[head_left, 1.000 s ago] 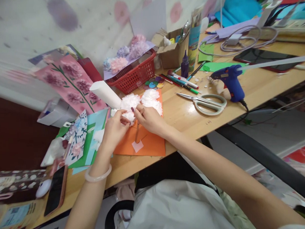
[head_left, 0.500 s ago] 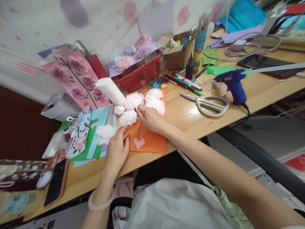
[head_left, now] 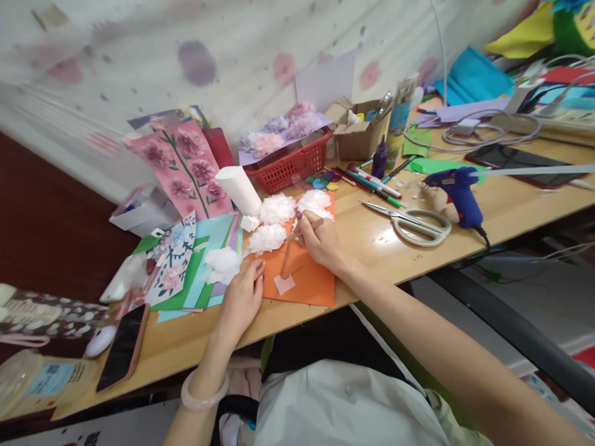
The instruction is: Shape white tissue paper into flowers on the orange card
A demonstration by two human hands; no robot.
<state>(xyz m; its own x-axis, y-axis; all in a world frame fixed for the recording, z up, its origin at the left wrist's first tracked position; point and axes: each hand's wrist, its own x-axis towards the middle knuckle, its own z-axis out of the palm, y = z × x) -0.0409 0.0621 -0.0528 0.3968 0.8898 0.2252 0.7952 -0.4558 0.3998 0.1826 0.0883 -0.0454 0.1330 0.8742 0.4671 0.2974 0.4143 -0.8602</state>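
Note:
My right hand (head_left: 320, 238) pinches a thin brown stick (head_left: 286, 259) over an orange sheet (head_left: 314, 284). The stick's lower end is at a small white paper square (head_left: 285, 284) on that sheet; whether it touches cannot be told. White fluffy paper flowers (head_left: 277, 209) sit on the upper part of the sheet, some partly hidden behind my right hand. My left hand (head_left: 244, 299) rests with fingers extended at the sheet's left edge. Close to its fingertips lies another white fluffy piece (head_left: 221, 264), on coloured papers (head_left: 192, 279).
A white roll (head_left: 238, 191) stands behind the flowers, near a red basket (head_left: 295, 163). Scissors (head_left: 415, 225), pens (head_left: 374, 181) and a blue glue gun (head_left: 455, 195) with its cord lie to the right. A phone (head_left: 122, 349) lies at the left front edge.
The camera view has shifted, so the table sits lower and further right. My right hand has moved slightly right relative to the white square. My left hand stays by the orange sheet.

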